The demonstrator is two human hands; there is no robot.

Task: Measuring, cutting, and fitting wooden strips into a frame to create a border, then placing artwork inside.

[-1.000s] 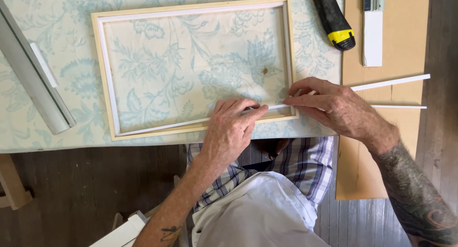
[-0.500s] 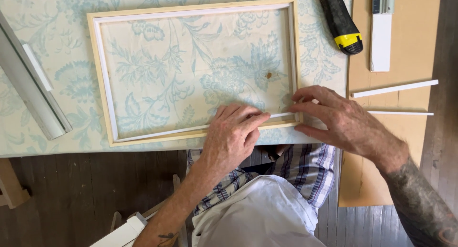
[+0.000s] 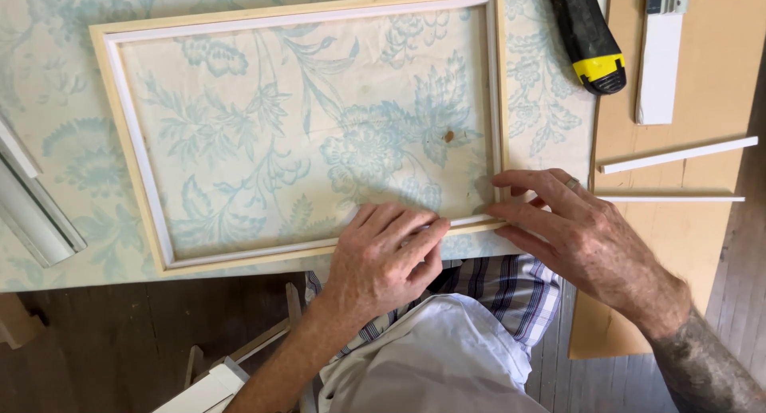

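A: Start at the left. What is out there?

B: A long grey metal rail (image 3: 32, 201) lying slantwise on the pale blue flowered tablecloth (image 3: 48, 78), well apart from the work. Then the rectangular light wooden frame (image 3: 132, 189), flat on the cloth, with thin white strips along its inner edges.

A: How far along does it look?

B: The top, left and right sides each carry a white strip already. The thin white strip along the near side (image 3: 263, 252) lies in its rebate for most of its run; I judge only its right end, at the near right corner, is left to seat.

A: And the hands?

B: The left hand (image 3: 383, 261) lies flat, fingers together, pressing down on that strip near its right end. The right hand (image 3: 578, 237) has its fingers spread on the corner, fingertips pinching or pushing the strip's end; it grips nothing else.

A: Room to move?

B: The frame's near rail runs just beside the table's edge, so little cloth lies below it. Rightwards, a black and yellow utility knife (image 3: 586, 34) lies near the corner, and two loose white strips (image 3: 678, 154) rest on the tan board (image 3: 718, 62), apart from the hands.
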